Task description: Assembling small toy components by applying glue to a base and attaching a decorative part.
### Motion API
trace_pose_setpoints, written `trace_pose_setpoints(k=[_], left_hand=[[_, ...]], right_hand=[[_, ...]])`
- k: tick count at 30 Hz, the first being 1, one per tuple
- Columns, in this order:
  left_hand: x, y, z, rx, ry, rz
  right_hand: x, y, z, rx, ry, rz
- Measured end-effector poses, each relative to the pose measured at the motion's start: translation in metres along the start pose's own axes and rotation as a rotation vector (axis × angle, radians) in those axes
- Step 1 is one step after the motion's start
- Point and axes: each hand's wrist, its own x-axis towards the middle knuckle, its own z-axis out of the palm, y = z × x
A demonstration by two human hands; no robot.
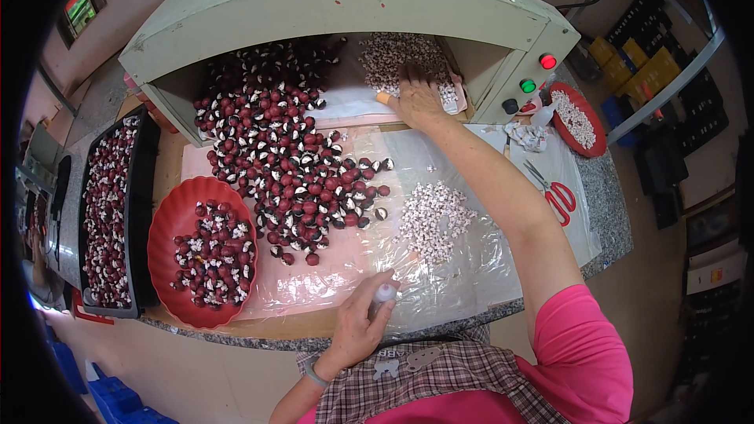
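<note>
Small white pieces [381,55] lie heaped about the right hand [422,94], inside a pale green cabinet [338,0], the largest thing in view, with more in a loose patch on the worktop [616,208] between the two hands. That right hand is spread palm down, thumb apart from the fingers; what is beneath its palm is hidden. Far to the left of the left hand [365,322], a long black tray [140,220] holds dark red balls mixed with white pieces. Nearer that hand, on the same side, a red fluted bowl [166,247] contains a similar mix, piled toward its right half. Well to the right of the right hand, a smaller red dish [600,140] is filled with white pieces only. Left of the right hand, dark red balls [302,180] spill from the cabinet over the worktop; those deepest inside sink into shadow and blur together. Red-handled scissors [559,202] lie beyond the right forearm. The left hand is curled around a small bottle [385,294], its body mostly covered by the fingers, so its contents cannot be made out.
</note>
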Motion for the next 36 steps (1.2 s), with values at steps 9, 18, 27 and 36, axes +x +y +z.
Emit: trace_pose_setpoints(k=[9, 18, 27, 36], left_hand=[[-0.001, 0.001, 0.001, 0.022, 0.020, 0.017], [-0.010, -0.011, 0.008, -0.299, 0.072, -0.024], [-0.009, 0.012, 0.026, -0.170, 0.006, -0.019], [0.024, 0.028, -0.008, 0.475, 0.160, 0.340]], right_hand=[[-0.021, 0.014, -0.010, -0.019, 0.037, -0.159], [-0.131, 0.017, -0.060, 1.310, 0.008, 0.068], [-0.322, -0.062, -0.063, 1.291, -0.213, -0.251], [-0.355, -0.053, -0.050, 1.727, -0.012, 0.045]])
